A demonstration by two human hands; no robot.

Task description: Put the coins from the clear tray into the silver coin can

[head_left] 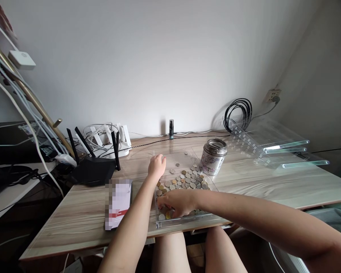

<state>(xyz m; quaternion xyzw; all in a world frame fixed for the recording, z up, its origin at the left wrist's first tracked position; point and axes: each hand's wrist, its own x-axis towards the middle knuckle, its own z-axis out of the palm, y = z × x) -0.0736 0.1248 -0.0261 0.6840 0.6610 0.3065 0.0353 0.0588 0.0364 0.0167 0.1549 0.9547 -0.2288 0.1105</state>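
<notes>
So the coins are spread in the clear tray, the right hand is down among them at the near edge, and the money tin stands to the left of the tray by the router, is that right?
Not quite. The head view shows the money tin standing right of the clear tray, far from the router. The rest holds: coins spread in the tray, right hand among them at the near edge.
</notes>
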